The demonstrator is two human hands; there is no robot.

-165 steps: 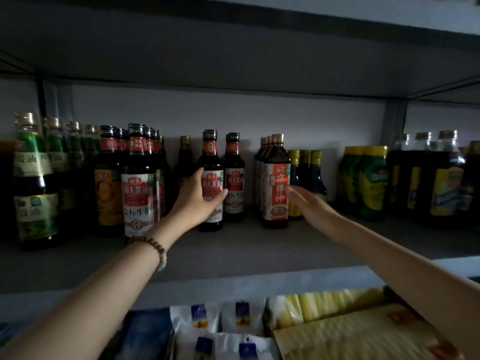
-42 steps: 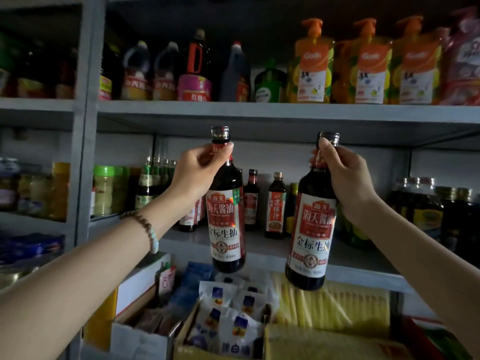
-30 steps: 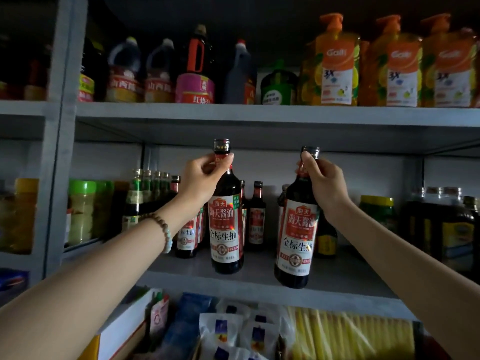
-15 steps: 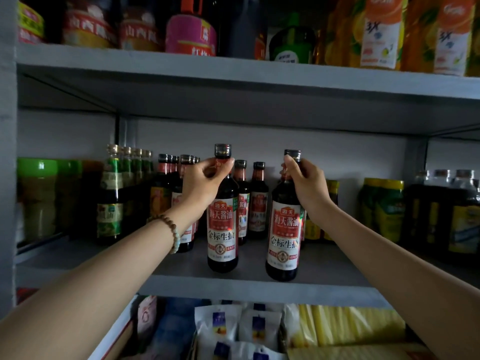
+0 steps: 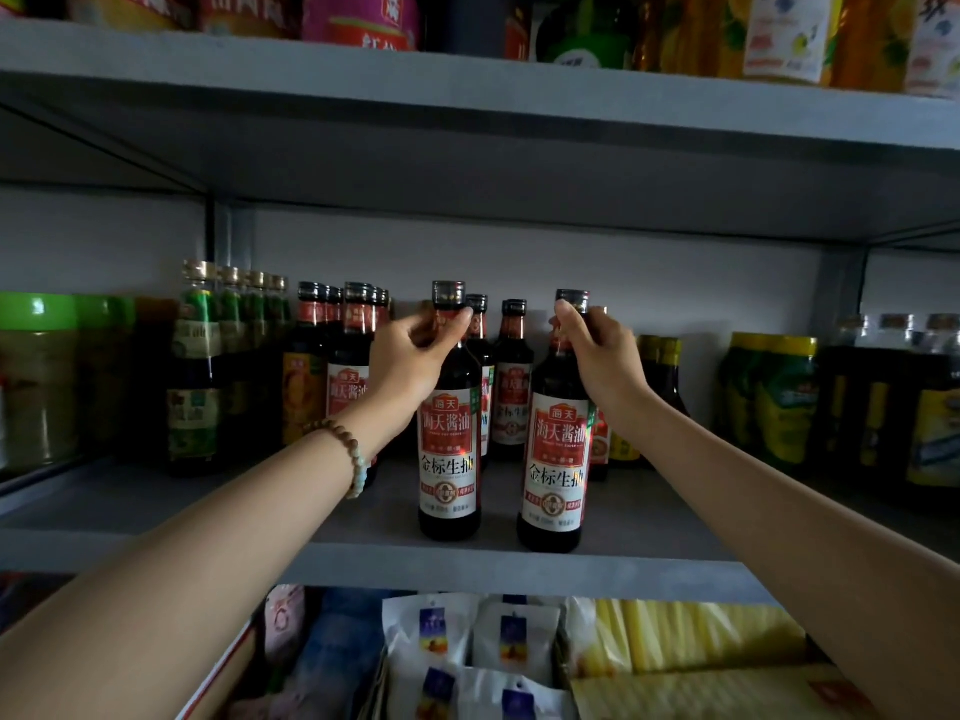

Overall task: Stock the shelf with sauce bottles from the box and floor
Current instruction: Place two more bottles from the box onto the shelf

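Two dark soy sauce bottles with red-and-white labels stand upright near the front edge of the grey middle shelf [image 5: 363,556]. My left hand [image 5: 410,356] grips the neck of the left bottle [image 5: 449,459]. My right hand [image 5: 602,356] grips the neck of the right bottle [image 5: 557,475]. Both bottle bases rest on the shelf board. Behind them stand more bottles of the same kind [image 5: 511,387].
Green-labelled bottles [image 5: 195,387] and green-lidded jars [image 5: 36,376] fill the shelf's left; yellow-capped bottles [image 5: 769,402] and dark bottles [image 5: 935,407] fill its right. The upper shelf [image 5: 467,90] hangs close overhead. Below lie white packets [image 5: 436,631] and yellow packs [image 5: 691,636].
Both hands carried the bottles forward and down from mid-air onto the middle shelf. The view moved closer to the shelf.
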